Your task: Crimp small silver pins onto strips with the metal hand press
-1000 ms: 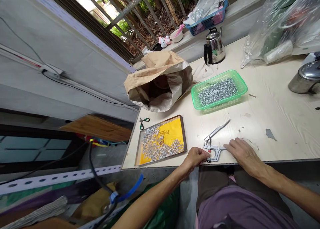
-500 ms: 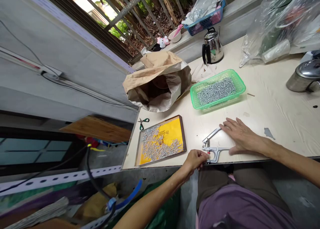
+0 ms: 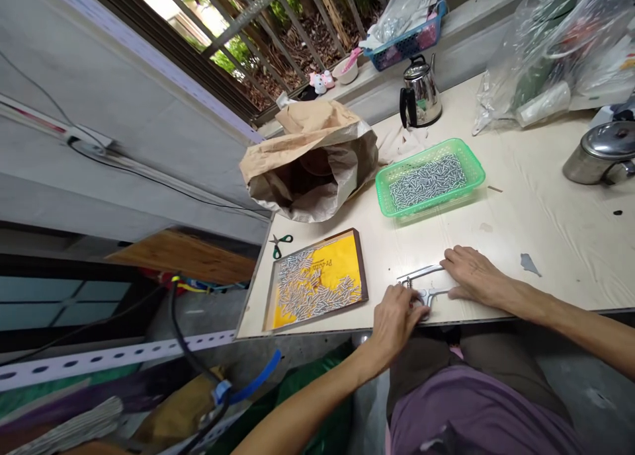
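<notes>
A silver hand press with two long handles and a small spring point(image 3: 409, 283) lies at the table's front edge. My right hand point(image 3: 471, 276) is wrapped round the ends of its upper handle point(image 3: 421, 272) and lower handle point(image 3: 439, 291). Fingers of my left hand point(image 3: 395, 316) are closed over the head of the press and cover most of it; any small piece in there is hidden. Left of this hand is a shallow tray point(image 3: 364, 270) with a yellow sheet point(image 3: 342, 256) and many small metal pins point(image 3: 297, 289).
Behind the press stands a green basket point(image 3: 431, 210) full of similar metal pins. An open paper sack point(image 3: 307, 137), green-handled scissors point(image 3: 281, 243), a kettle point(image 3: 421, 94), a steel pot point(image 3: 602, 152) and plastic bags point(image 3: 540, 58) are also on the table.
My right hand has closed from spread fingers, drawing the press handles nearer each other. My left hand has moved right and over the press head.
</notes>
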### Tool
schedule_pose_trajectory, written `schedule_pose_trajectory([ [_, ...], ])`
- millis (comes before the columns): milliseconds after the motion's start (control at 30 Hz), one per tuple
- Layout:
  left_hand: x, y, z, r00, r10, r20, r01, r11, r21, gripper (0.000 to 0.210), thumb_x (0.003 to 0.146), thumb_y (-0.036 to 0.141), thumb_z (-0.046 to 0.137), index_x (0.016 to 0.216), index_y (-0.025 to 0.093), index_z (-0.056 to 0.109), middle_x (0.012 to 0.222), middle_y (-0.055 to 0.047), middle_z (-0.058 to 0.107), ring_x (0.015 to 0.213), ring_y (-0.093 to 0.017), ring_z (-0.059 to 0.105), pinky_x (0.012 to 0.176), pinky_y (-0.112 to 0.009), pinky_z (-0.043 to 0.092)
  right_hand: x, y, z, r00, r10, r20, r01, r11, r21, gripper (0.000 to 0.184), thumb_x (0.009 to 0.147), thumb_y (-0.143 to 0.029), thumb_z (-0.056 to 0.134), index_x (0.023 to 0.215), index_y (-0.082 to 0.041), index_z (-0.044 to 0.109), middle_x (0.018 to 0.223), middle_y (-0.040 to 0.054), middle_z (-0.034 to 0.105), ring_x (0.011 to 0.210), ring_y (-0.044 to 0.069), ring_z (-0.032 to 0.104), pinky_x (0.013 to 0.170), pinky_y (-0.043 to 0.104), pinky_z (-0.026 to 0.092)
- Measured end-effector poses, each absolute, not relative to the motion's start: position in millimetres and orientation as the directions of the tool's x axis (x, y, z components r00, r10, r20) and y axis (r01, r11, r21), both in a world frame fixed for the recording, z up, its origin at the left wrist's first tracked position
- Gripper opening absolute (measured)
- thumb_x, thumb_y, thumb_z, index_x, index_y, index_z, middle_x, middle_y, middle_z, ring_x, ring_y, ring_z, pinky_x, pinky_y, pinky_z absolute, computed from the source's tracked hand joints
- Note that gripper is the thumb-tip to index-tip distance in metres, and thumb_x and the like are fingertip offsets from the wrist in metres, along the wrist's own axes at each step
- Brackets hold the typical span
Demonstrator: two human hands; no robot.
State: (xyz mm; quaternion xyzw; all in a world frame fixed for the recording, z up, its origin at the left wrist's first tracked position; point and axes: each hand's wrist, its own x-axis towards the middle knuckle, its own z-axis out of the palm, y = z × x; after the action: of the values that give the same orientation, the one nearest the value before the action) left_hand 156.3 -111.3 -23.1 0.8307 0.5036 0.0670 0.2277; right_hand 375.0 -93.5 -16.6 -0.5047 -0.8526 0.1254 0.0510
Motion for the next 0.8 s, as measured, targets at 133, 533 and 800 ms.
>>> schedule_pose_trajectory([
  [133, 186, -94, -35, 0.718, 0.696, -0.007, 0.657, -0.674, 0.338, 0.053, 0.081, 0.033, 0.065, 0.127, 0.016, 0.044, 0.129, -0.015, 0.051, 0.112, -0.027, 0.049, 0.092, -0.043, 0.046, 378, -97, -21, -0.468, 0.884, -0.024, 0.853, 0.444, -0.275, 0.047, 0.06, -0.031, 0.083, 0.097, -0.014, 0.06, 0.097, 0.0104, 0.059, 0.089, 0.026, 0.052, 0.073, 0.036, 0.044],
  [533, 204, -69, -36, 0.791, 0.605, -0.092, 0.595, -0.724, 0.349, 0.046, 0.077, 0.037, 0.071, 0.114, 0.016, 0.053, 0.109, -0.009, 0.058, 0.095, -0.024, 0.051, 0.08, -0.037, 0.047, 392, -105, -23, -0.462, 0.887, 0.005, 0.844, 0.442, -0.305, 0.031, 0.069, -0.02, 0.076, 0.095, -0.016, 0.061, 0.088, 0.0081, 0.059, 0.084, 0.023, 0.053, 0.071, 0.033, 0.045],
  [800, 213, -71, -45, 0.737, 0.672, -0.069, 0.643, -0.666, 0.377, 0.013, 0.09, 0.028, 0.054, 0.089, 0.017, 0.061, 0.085, -0.005, 0.06, 0.086, -0.02, 0.052, 0.075, -0.034, 0.046, 393, -104, -34, -0.506, 0.861, 0.055, 0.8, 0.492, -0.344, 0.021, 0.09, -0.012, 0.045, 0.075, -0.019, 0.058, 0.077, 0.0051, 0.058, 0.077, 0.019, 0.052, 0.068, 0.029, 0.042],
])
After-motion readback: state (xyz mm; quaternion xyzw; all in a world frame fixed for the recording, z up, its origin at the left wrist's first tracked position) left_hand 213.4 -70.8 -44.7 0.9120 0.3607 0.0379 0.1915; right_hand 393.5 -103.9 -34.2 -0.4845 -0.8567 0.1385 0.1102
